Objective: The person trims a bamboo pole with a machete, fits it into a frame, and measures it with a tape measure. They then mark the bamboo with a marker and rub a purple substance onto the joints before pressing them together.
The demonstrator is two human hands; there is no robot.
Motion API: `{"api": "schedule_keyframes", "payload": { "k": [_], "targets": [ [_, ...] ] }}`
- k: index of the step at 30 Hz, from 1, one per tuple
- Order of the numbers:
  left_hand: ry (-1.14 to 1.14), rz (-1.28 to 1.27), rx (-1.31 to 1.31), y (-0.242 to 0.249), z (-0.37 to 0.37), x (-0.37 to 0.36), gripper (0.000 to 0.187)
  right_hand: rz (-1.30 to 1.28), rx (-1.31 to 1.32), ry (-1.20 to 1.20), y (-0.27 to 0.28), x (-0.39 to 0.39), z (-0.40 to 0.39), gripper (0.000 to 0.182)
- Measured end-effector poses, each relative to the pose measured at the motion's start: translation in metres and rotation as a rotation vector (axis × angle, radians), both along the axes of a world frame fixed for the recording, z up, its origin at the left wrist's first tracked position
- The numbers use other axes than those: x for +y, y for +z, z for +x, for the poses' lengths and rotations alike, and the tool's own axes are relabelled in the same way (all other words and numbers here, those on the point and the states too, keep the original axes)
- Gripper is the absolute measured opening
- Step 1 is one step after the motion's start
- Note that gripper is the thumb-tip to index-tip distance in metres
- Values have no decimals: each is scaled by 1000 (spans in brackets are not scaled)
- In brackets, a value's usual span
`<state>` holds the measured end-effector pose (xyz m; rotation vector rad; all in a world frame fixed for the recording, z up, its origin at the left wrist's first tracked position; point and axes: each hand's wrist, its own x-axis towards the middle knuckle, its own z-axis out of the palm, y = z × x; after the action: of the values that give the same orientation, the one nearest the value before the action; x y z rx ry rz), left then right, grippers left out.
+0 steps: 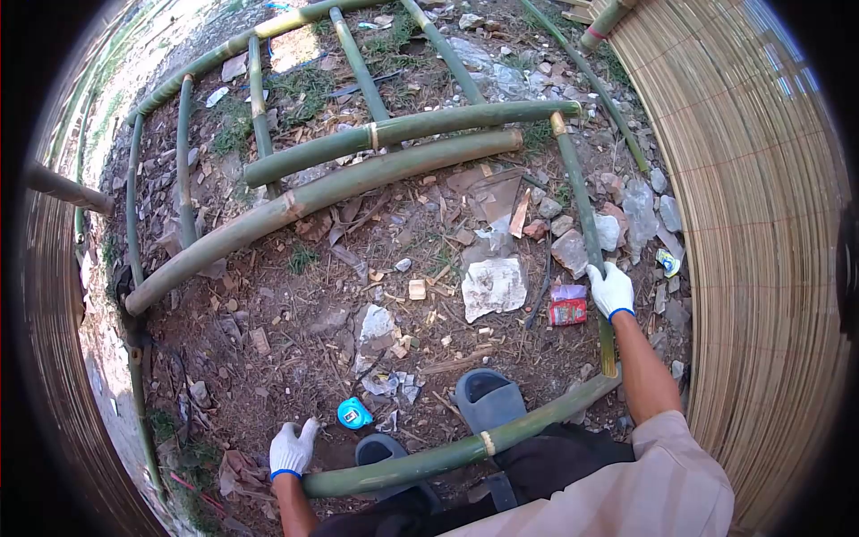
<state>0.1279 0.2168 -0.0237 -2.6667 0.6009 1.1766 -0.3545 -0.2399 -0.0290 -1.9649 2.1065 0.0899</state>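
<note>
My right hand point(612, 292), in a white glove with a blue cuff, is closed around a thin green bamboo pole point(577, 183). This pole runs from the end of a thick bamboo pole point(429, 123) down to a nearer thick bamboo pole point(429, 461) across my feet. At the nearer pole's left end is my gloved left hand point(293, 449), its thumb and fingers apart and nothing visible in it. A blue tape measure point(354, 413) lies on the ground to the right of that hand.
Another thick bamboo pole point(358, 176) lies beyond, with several thin rungs reaching a far pole point(224, 49). A slatted bamboo screen point(752, 224) stands at right. Stones, wood chips, a white slab point(495, 289) and a red packet point(567, 311) litter the ground. My sandals point(490, 403) are below.
</note>
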Motion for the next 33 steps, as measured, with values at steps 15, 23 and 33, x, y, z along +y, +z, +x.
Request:
{"api": "schedule_keyframes", "payload": {
  "k": [15,23,33],
  "targets": [
    [416,-327,130,98,-40,16,41,-356,-73,78,-2,-39,29,40],
    [583,-352,384,31,-23,-22,37,-445,-101,158,-33,-146,96,48],
    [878,-325,205,-24,-72,89,36,-370,-94,175,-54,-119,191,55]
  ]
}}
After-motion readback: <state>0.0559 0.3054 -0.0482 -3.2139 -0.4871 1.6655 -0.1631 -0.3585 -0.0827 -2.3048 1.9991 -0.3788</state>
